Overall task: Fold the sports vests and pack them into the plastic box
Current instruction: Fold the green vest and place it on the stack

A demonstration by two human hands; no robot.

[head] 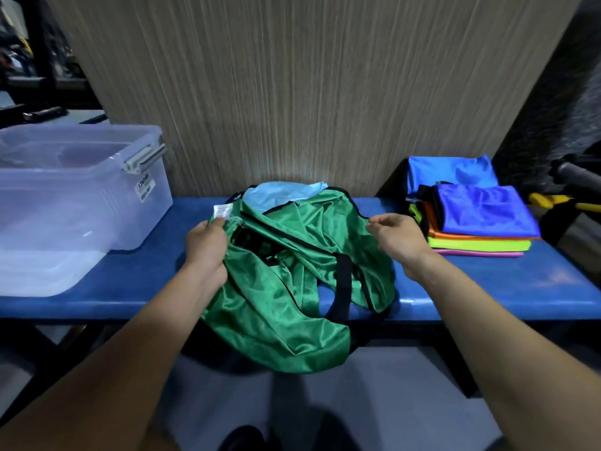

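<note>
Now both hands, left hand (pixel 208 245) and right hand (pixel 395 237), are pinching the green vest (pixel 292 294) on the bench (pixel 487 281), beside the plastic box (pixel 65 203).

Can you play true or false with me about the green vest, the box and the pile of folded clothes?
1. Both hands hold the green vest. True: the left hand and right hand each pinch an edge.
2. The plastic box sits on the person's right. False: it is on the left of the blue bench.
3. The folded vests lie inside the box. False: they are stacked on the bench, at the right.
4. The green vest is neatly folded. False: it is crumpled and hangs over the bench edge.
5. A light blue cloth lies behind the green vest. True.
</note>
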